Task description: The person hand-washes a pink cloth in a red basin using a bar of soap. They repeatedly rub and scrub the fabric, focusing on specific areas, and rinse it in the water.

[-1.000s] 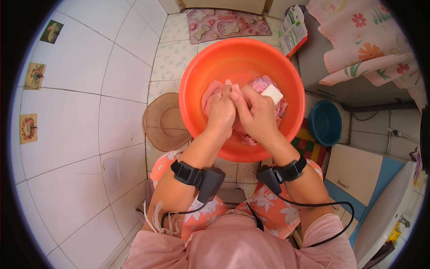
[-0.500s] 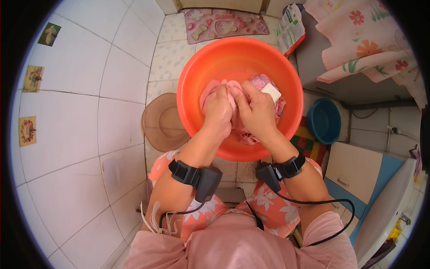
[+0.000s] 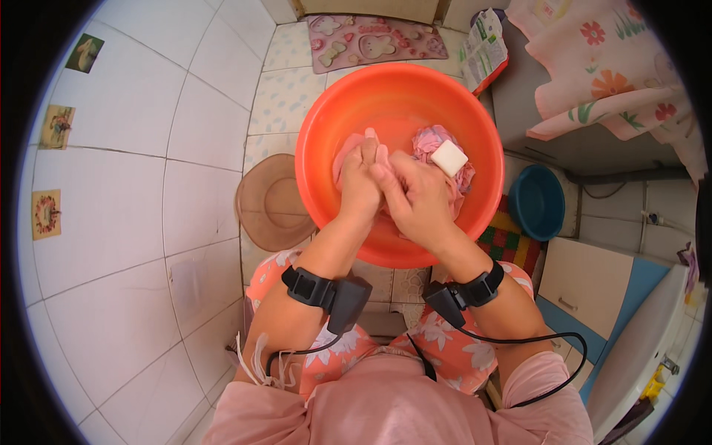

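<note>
A large orange basin (image 3: pixel 315 111) stands on the floor in front of me with wet laundry in it. My left hand (image 3: pixel 360 182) and my right hand (image 3: pixel 419 194) press together over its middle, fingers closed around a pink cloth (image 3: pixel 345 154). Most of that cloth is hidden behind the hands; a fold shows left of my left hand. Just beyond my right knuckles, a white soap bar (image 3: pixel 449 159) rests on a bunched pink-and-lilac garment (image 3: pixel 432 139), which lies against the basin's right side.
Left of the basin is a brown round lid-like thing (image 3: pixel 271 200) near the tiled wall (image 3: pixel 204 193). A blue tub (image 3: pixel 537 202) and a multicoloured mat (image 3: pixel 512 241) are at right, by a cabinet (image 3: pixel 586 282). A pink mat (image 3: pixel 378 43) lies beyond.
My hands have rolled closer together, hiding most of the pink cloth that showed between them. My right hand has shifted slightly down and left, leaving the soap bar more exposed.
</note>
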A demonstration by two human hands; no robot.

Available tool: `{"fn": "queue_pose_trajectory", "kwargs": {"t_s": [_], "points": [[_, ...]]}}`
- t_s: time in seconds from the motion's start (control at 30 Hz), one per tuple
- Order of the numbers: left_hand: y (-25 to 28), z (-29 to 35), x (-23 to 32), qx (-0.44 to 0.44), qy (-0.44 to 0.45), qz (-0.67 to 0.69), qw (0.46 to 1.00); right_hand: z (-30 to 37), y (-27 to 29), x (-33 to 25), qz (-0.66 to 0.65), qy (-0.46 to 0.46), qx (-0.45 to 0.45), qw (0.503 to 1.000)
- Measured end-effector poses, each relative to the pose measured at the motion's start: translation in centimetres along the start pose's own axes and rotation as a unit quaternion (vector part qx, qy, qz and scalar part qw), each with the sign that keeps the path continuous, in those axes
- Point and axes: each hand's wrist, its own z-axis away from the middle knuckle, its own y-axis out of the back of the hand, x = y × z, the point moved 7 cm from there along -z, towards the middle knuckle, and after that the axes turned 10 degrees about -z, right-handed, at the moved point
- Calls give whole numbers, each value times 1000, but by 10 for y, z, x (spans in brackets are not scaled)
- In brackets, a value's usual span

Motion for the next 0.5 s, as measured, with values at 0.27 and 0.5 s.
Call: {"fn": "queue_pose_trajectory", "kwargs": {"t_s": [0.27,0.5], "points": [[-1,0,-4,20,31,-16,999,1,-3,-1,-13,-9,-19,1000],[-11,2,21,-38,52,69,996,-14,22,57,-308,-210,-1,928]]}}
